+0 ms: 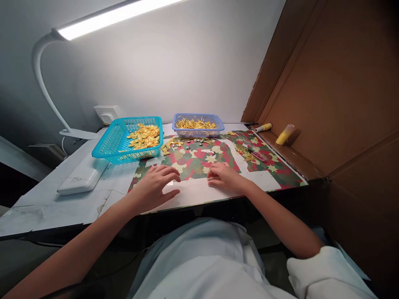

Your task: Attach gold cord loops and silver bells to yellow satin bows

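Observation:
My left hand (156, 185) hovers over the white strip at the table's front, thumb and fingers spread, with nothing visible in it. Across from it, my right hand (223, 178) has its fingers curled together; whatever they may hold is hidden. Both hands are close to a camouflage-and-star patterned mat (193, 166). Beyond them lie several small silvery round pieces (200, 144) and some loose yellow fabric-like pieces (167, 146). A tool with pinkish-red handles (258, 155) lies to the right, beside a pile of thin gold strands (245, 153).
A turquoise basket (101, 149) holds yellow bow-like pieces (145, 136). Behind the mat, a periwinkle basket (199, 133) contains gold strips (196, 123). A white case (77, 178) and a lamp (46, 89) stand left. Cardboard (311, 83) walls the right, near two yellow tubes (283, 137).

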`<action>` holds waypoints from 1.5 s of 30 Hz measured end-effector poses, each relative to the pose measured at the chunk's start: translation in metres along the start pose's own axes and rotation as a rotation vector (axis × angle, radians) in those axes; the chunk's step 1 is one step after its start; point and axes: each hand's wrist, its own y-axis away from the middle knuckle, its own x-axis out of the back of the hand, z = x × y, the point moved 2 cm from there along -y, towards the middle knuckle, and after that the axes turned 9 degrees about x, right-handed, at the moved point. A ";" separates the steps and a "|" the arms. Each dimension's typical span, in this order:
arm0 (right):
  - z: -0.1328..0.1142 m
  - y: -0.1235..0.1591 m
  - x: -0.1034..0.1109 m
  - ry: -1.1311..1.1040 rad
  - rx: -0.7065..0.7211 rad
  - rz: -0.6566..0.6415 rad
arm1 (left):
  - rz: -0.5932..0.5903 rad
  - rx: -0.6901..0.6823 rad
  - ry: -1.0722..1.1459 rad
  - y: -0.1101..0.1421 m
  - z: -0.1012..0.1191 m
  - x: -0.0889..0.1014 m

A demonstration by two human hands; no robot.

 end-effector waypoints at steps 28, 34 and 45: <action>-0.007 -0.017 0.014 0.020 0.058 0.113 | -0.378 0.083 0.739 -0.078 0.022 -0.039; 0.011 -0.022 0.038 -0.162 0.068 0.367 | -0.302 0.173 0.938 -0.081 0.014 -0.050; 0.015 -0.034 0.011 -0.432 0.144 0.455 | -0.202 0.246 1.028 -0.079 0.011 -0.051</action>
